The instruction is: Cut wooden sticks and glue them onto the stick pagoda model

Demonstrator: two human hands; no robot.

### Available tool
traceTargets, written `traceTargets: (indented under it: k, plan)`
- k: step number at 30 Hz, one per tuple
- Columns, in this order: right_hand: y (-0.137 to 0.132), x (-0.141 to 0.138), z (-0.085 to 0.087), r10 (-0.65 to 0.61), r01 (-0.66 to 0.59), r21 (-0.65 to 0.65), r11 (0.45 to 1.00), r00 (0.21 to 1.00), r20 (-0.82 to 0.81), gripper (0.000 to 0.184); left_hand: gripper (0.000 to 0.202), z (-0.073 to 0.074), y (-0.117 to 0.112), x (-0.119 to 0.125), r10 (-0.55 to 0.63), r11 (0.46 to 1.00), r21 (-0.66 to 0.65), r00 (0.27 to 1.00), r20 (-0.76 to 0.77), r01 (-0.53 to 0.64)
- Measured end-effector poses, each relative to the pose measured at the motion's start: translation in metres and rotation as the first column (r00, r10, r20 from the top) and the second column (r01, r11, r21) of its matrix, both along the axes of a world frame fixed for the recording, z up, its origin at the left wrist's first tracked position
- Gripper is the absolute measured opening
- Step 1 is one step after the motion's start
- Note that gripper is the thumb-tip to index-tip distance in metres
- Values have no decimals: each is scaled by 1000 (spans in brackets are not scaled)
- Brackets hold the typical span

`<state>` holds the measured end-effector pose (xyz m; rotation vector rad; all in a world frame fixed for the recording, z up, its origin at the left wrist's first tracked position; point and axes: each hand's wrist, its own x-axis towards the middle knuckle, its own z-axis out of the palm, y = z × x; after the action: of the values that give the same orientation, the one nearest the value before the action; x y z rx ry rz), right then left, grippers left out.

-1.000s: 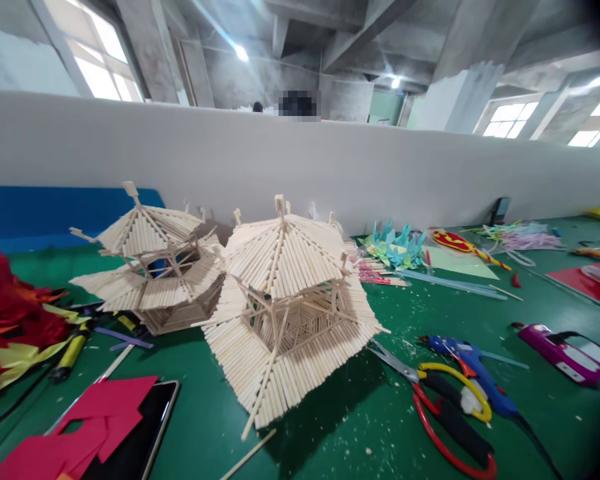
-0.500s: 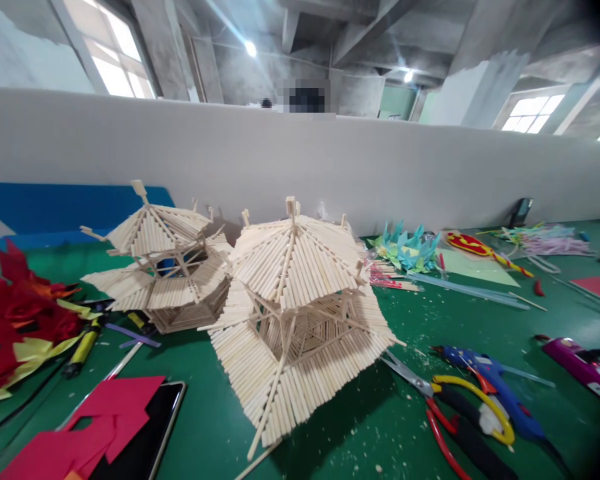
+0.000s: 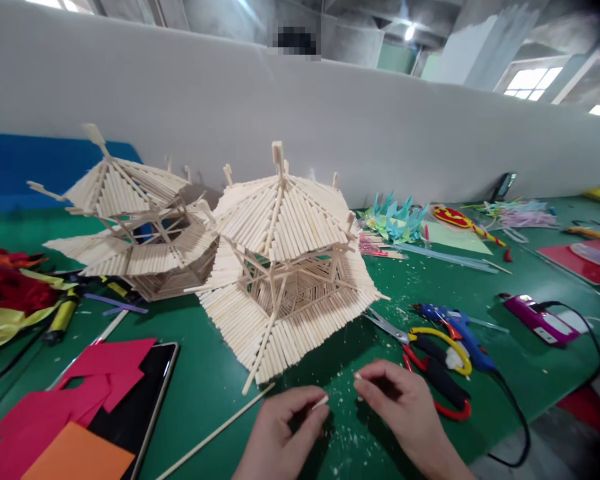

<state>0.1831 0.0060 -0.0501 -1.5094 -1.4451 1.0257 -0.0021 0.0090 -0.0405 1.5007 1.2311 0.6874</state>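
Note:
In the lower middle, my left hand (image 3: pixel 286 430) pinches a short piece of wooden stick (image 3: pixel 321 402) between thumb and finger. Opposite it, my right hand (image 3: pixel 405 410) has its thumb and finger pinched on a tiny pale bit (image 3: pixel 358 377), perhaps also stick. Just beyond both hands stands a two-tiered pavilion model (image 3: pixel 290 227) built of thin wooden sticks. A similar stick pavilion (image 3: pixel 117 190) is behind it on the left. One long thin stick (image 3: pixel 215 433) lies on the green table (image 3: pixel 330 460) beside my left hand.
Scissors (image 3: pixel 387 327), red-handled pliers (image 3: pixel 447 393) and a blue glue gun (image 3: pixel 463 333) lie right of the pavilion. A purple corded device (image 3: pixel 540 320) is farther right. Pink paper (image 3: pixel 95 373) covers part of a dark tablet (image 3: pixel 160 380) at left. A white partition (image 3: pixel 180 93) runs behind.
Both my hands have come into view at the bottom, holding small pieces. The camera has tilted down, so everything sits higher in the picture. An orange paper shows more at lower left.

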Motion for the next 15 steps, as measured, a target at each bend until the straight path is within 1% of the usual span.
traceTargets:
  k: [1,3,5,7,11,13,15]
  plan:
    - [1,-2,-1,-12,12,4,1000,1000,-16,23,21,-3,1,2,-21,997,77,998,-59,26]
    - [2,-3,-1,-18,18,2,1000,999,-35,22,25,-8,4,4,-54,974,207,977,-204,97]
    - [2,-3,-2,-10,11,7,1000,999,-43,21,28,-12,6,6,-58,958,249,949,-311,140]
    - [1,-2,-3,7,-6,24,1000,999,-43,21,29,-14,9,7,-62,963,230,944,-323,142]
    - [-3,-1,-2,60,-61,73,995,998,19,20,28,-10,11,9,-76,985,136,974,-213,106]
    - [-4,0,-1,82,-92,95,991,992,99,20,30,-7,10,10,-94,992,66,984,-148,105]
    - [-2,0,-2,98,-131,112,985,961,260,22,30,-3,8,11,-115,993,-5,989,-93,115]
